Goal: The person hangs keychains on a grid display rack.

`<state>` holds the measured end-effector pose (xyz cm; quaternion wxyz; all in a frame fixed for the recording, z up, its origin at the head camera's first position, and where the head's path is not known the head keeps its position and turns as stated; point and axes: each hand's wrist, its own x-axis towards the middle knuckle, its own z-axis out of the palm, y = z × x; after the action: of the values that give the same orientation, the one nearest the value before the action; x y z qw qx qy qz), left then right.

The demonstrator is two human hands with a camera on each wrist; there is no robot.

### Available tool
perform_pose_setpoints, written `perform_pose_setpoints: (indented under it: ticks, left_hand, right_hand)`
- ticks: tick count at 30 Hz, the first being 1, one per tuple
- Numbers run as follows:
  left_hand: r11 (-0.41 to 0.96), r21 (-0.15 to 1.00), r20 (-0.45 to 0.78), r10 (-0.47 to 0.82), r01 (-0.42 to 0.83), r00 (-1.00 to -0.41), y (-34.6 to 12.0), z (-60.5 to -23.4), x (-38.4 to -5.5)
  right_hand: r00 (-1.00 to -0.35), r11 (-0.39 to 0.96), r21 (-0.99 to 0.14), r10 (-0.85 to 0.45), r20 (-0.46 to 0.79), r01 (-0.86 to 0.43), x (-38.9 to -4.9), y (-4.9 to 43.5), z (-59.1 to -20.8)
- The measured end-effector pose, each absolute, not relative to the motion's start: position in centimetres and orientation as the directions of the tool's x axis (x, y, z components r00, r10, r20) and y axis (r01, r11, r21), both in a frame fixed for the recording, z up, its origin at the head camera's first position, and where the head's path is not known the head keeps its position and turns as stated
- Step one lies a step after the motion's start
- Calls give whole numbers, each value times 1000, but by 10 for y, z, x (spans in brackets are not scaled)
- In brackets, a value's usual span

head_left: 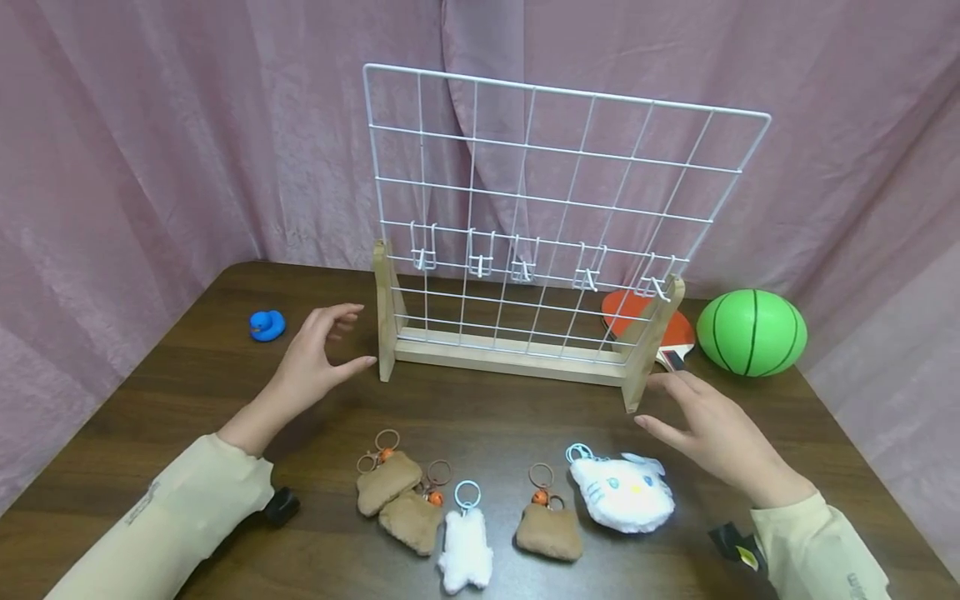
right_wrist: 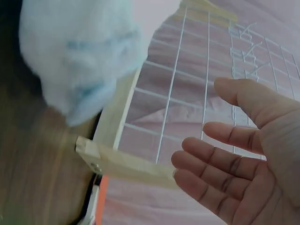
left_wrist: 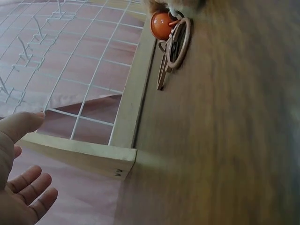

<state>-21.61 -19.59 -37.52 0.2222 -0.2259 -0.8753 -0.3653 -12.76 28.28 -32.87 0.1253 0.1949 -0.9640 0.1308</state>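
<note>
Curtain (head_left: pixel 225 125): pink, upper frame.
Rack (head_left: pixel 567 202): centre, apparently steadied by wooden ends (head_left: pixel 385 321).
Keyrings (head_left: pixel 466 550): lower centre, probably for easy reach.
Left hand (head_left: pixel 311 354), right hand (head_left: pixel 708 425): empty, relaxed, flanking rack.

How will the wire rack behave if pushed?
The wire rack might tip: it rises well above its wooden base. It looks stiff, with straight, crossing wires. The white hooks may rattle, seemingly just hung over the wires.
</note>
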Motion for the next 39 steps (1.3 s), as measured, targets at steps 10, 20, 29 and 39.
perform_pose_setpoints:
  ticks: [10, 20, 29, 39]
  left_hand:
    - [544, 695, 442, 193, 470, -876, -188, -383, -228]
    - [489, 781, 349, 173, 388, -921, -180, -398, -231]
    - [459, 808, 343, 145, 370, -928, -177, -403, -232]
    - [412, 819, 388, 117, 400, -914, -172, -409, -235]
  right_hand:
    - [-833, 788, -299, -446, 326, -539, -133, 263, -342]
    - [-851, 760, -388, -497, 171, -522, -140, 246, -353]
    - [-848, 763, -395, -522, 89, -512, -146, 239, -362]
    - [-840, 757, -424, -543, 15, -497, -147, 232, -369]
